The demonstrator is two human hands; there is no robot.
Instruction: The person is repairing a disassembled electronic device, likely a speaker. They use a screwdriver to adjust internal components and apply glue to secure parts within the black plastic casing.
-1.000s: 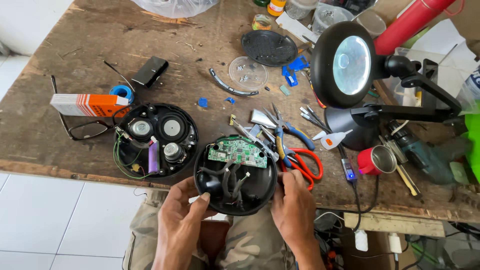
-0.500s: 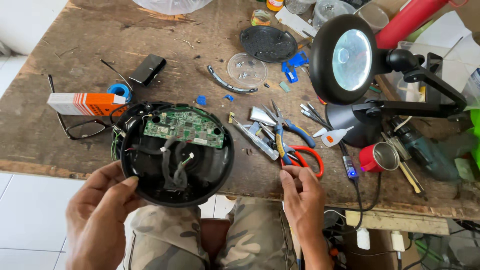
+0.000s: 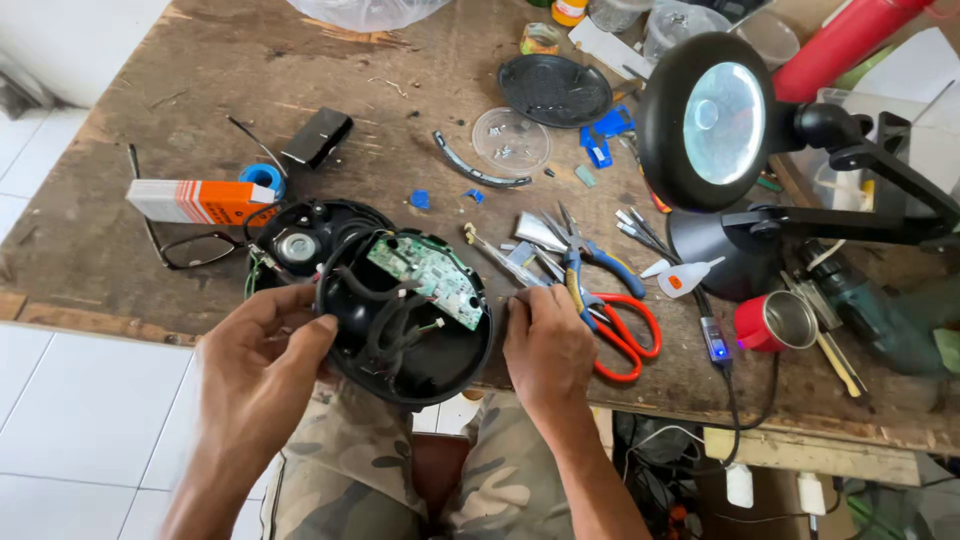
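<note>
Left hand (image 3: pixel 262 345) grips open round housing (image 3: pixel 405 315) at centre frame; right hand (image 3: pixel 545 340) rests empty; tilting risks straining wires (image 3: pixel 385 320).

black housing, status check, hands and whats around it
Left hand grips black round housing at its rim, green circuit board exposed. Right hand rests on bench edge beside tools. Red scissors close by.

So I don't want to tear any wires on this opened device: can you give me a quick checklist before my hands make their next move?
1. Left hand grips black shell: ok.
2. Right hand empty, resting at table edge beside the shell: ok.
3. Green board visible inside shell: ok.
4. Wires slack enough between the halves: cannot tell.
5. Shell fully supported: not ok, it overhangs the edge.
6. Scissors close to right hand: ok.
</note>
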